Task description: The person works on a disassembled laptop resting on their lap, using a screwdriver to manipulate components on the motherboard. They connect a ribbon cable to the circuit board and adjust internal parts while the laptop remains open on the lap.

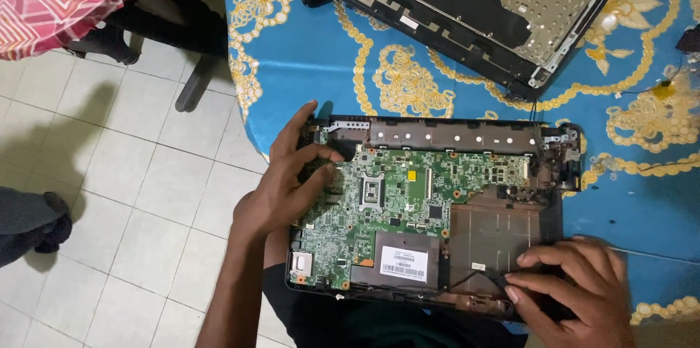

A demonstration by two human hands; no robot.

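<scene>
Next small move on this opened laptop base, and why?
Probably lift the green motherboard slightly at its left edge. The left hand already rests fingers on that edge, while the right hand pinches a black cable at the base's lower right corner, seemingly keeping it aside. Whether any screws remain in the board cannot be told, so ease up gently.

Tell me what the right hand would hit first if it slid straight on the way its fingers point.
The right hand points left along the laptop base's front edge. It would likely first meet the thin black cable by its fingertips, then the labelled metal cover; height is unclear.
</scene>
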